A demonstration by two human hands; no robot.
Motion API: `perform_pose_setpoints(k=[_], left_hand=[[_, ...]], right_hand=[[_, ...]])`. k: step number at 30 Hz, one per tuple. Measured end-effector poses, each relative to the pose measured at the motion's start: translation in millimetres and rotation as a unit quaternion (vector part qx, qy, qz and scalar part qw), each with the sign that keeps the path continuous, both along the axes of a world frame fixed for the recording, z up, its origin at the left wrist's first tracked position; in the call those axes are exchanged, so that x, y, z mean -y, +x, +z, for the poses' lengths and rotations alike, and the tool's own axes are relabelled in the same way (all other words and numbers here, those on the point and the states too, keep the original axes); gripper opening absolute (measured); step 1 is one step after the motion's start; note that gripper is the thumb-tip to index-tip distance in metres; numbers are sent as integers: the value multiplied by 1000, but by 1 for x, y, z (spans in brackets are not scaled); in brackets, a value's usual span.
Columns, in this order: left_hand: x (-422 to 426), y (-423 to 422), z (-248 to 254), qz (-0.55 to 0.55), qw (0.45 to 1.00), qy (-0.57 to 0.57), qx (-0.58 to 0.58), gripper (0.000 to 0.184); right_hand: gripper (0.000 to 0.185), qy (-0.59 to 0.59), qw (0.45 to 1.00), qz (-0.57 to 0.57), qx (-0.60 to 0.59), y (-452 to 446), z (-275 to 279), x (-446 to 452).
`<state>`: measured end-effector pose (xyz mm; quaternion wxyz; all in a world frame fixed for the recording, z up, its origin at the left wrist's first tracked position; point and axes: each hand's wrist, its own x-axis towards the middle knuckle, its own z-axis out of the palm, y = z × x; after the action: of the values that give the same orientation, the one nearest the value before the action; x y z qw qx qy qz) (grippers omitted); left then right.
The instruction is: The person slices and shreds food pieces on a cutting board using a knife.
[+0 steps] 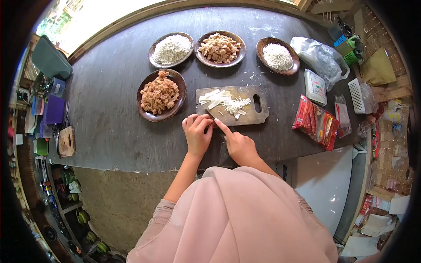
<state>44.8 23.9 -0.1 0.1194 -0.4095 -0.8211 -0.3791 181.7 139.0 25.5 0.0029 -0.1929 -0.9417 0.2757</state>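
On the dark table lies a wooden cutting board (228, 118) with pale strips (215, 98) and finely cut pale sticks (237, 104) on it. My left hand (197, 135) is at the board's near left edge, its fingers curled and pressed together. Beside it is my right hand (239, 145), with the index finger stretched toward the left fingertips and the other fingers curled in. A small dark thing, perhaps a blade, shows at the fingertips; what each hand holds is too hidden to name.
Beyond the board stand plates of white shreds (172, 49), brown pieces (219, 48) and more white shreds (277, 56). Another plate of brown pieces (159, 95) is at left. Red packets (315, 122), a white packet (315, 87) and a clear bag (322, 59) lie right.
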Motion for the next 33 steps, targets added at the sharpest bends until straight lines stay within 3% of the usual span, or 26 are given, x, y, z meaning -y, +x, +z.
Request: perform_pose_setpoints(k=[3, 10, 27, 33], left_hand=[[-1, 0, 0, 4, 1000, 3, -2, 13], [-1, 0, -2, 4, 1000, 12, 0, 11], [1, 0, -3, 2, 1000, 9, 4, 12], [0, 0, -3, 1, 1000, 13, 4, 13]], right_hand=[[73, 26, 999, 8, 40, 17, 9, -1], [73, 15, 1000, -16, 15, 26, 13, -14], [72, -69, 997, 9, 23, 25, 17, -6], [74, -35, 998, 2, 55, 23, 19, 0]])
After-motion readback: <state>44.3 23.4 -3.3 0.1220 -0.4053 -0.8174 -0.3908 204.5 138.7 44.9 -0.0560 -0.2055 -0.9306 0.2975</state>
